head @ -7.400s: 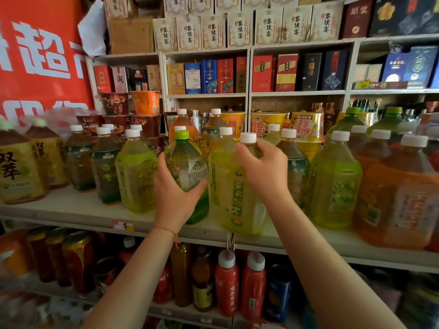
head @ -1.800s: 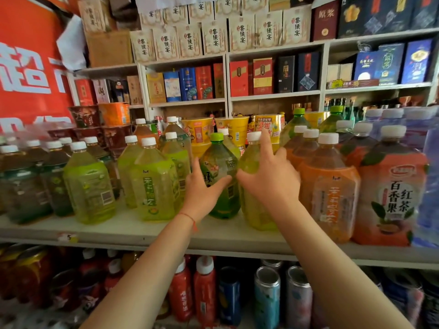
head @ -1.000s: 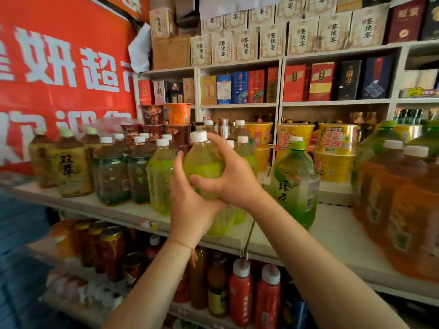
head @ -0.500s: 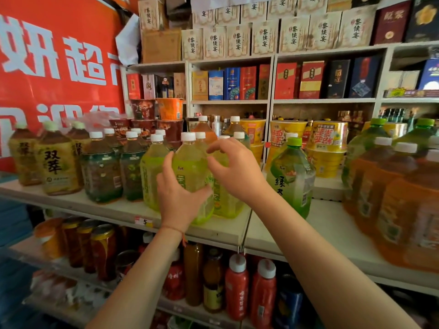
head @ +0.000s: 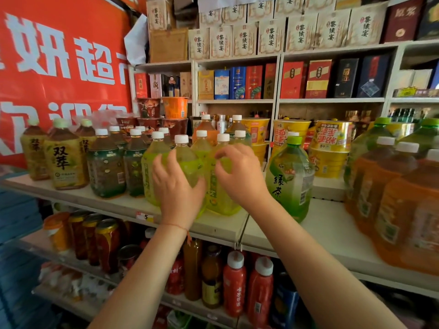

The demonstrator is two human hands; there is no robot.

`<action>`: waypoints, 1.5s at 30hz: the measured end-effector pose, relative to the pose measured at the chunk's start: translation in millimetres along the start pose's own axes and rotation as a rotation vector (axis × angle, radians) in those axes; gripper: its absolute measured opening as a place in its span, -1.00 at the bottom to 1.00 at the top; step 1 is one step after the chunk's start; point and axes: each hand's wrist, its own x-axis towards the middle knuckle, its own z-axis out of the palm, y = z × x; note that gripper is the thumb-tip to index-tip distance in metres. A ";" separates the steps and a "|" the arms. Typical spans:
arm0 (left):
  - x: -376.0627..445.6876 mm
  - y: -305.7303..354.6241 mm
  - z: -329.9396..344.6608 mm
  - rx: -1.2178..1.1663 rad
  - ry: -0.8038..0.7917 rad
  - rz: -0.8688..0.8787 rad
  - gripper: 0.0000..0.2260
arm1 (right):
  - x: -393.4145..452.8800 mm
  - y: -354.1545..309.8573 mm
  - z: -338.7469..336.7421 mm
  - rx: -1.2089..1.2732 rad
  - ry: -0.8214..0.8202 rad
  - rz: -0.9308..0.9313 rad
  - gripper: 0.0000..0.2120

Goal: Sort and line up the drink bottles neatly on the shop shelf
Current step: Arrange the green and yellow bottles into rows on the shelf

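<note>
Standing on the white shelf (head: 114, 205), L to R: 3 amber tea bottles (head: 65, 160) w/ pale green caps at far left; next a cluster of dark-green-label bottles (head: 105, 167), white caps, 2 in front, more behind, count unclear. Then the yellow-green bottles (head: 152, 167), 3 in the front row plus at least 2 white caps behind.

Left hand (head: 177, 188), fingers spread, lies against the middle front yellow-green bottle (head: 187, 160); can't tell if it grips or just touches. Red string on that wrist. Right hand (head: 240, 176) just beside it, fingers curled in front of the third bottle (head: 218, 195), thumb and forefinger near each other; can't tell if they pinch anything. Both hands blurred.

Right of a gap: 1 green tea bottle (head: 288, 184), green cap, standing alone. Far right: orange tea bottles (head: 403, 210), at least 3, partly cut by the frame, w/ 2 green-capped ones behind.

Behind: stacked noodle cups (head: 330, 148), boxed goods on upper shelves. Red banner (head: 59, 62) at left. Below: jars, 2 red bottles (head: 247, 286), partly hidden by forearms.
</note>
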 end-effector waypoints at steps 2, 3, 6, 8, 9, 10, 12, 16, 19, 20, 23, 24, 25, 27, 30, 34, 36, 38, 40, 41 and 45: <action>-7.7 22.2 1.0 -0.072 0.117 0.214 -0.55 | -2.4 17.9 -12.9 -0.200 0.263 0.043 -0.67; -10.7 34.7 2.7 -0.136 0.084 0.280 -0.64 | -4.2 28.7 -23.2 -0.295 0.372 0.097 -0.59; -20.0 68.1 15.0 -0.316 -0.198 0.267 -0.80 | -9.7 64.7 -55.7 -0.423 0.304 0.406 -0.37; -25.4 84.1 30.7 -0.334 -0.342 0.229 -0.84 | -13.5 85.5 -69.5 -0.285 0.030 0.652 -0.19; -27.4 90.6 40.7 -0.340 -0.410 0.187 -0.81 | -15.8 92.2 -73.9 -0.154 -0.068 0.721 -0.16; -28.4 95.9 50.6 -0.341 -0.483 0.125 -0.75 | -18.3 97.5 -75.9 -0.051 -0.109 0.738 -0.16; -29.1 104.3 66.7 -0.360 -0.638 -0.021 -0.51 | -23.3 102.9 -79.3 0.025 -0.097 0.694 -0.16; -30.1 105.5 86.5 -0.509 -0.916 -0.207 -0.19 | -27.0 102.0 -101.9 0.146 -0.176 0.631 -0.10; -36.2 105.3 97.6 -0.592 -1.065 -0.223 -0.27 | -32.1 106.0 -129.6 0.191 -0.278 0.636 -0.09; -39.9 108.5 101.0 -0.597 -1.080 -0.213 -0.28 | -33.8 107.4 -138.2 0.187 -0.285 0.634 -0.12; -49.1 120.1 107.6 -0.574 -1.083 -0.149 -0.22 | -32.1 102.3 -155.4 0.128 -0.177 0.604 -0.26; -52.8 125.7 109.3 -0.569 -1.085 -0.124 -0.18 | -30.3 100.1 -159.1 0.113 -0.108 0.590 -0.34; -57.6 131.8 108.7 -0.558 -1.094 -0.098 -0.15 | -28.8 97.9 -161.8 0.104 -0.040 0.576 -0.44; -68.5 142.4 105.7 -0.533 -1.089 -0.062 -0.11 | -27.3 93.0 -165.0 0.023 0.053 0.533 -0.61; -82.9 150.6 108.3 -0.605 -1.054 -0.065 -0.10 | -28.9 91.7 -169.4 -0.211 0.112 0.460 -0.75; -84.9 153.8 109.1 -0.684 -1.084 -0.046 -0.24 | -30.7 92.9 -173.0 -0.340 0.105 0.422 -0.77; -83.2 154.7 106.9 -0.690 -1.100 -0.052 -0.26 | -30.4 93.0 -172.4 -0.353 0.103 0.407 -0.78; -81.5 153.9 108.5 -0.697 -1.112 -0.058 -0.19 | -29.6 92.9 -171.0 -0.375 0.102 0.399 -0.77; -79.8 153.0 109.3 -0.697 -1.131 -0.055 -0.14 | -29.4 93.5 -169.9 -0.400 0.109 0.391 -0.77; -80.0 153.2 108.4 -0.698 -1.135 -0.051 -0.15 | -29.8 93.8 -170.0 -0.404 0.119 0.386 -0.78; -87.3 152.7 107.7 -0.722 -1.108 -0.059 -0.34 | -24.7 92.9 -169.8 -0.455 0.161 0.420 -0.85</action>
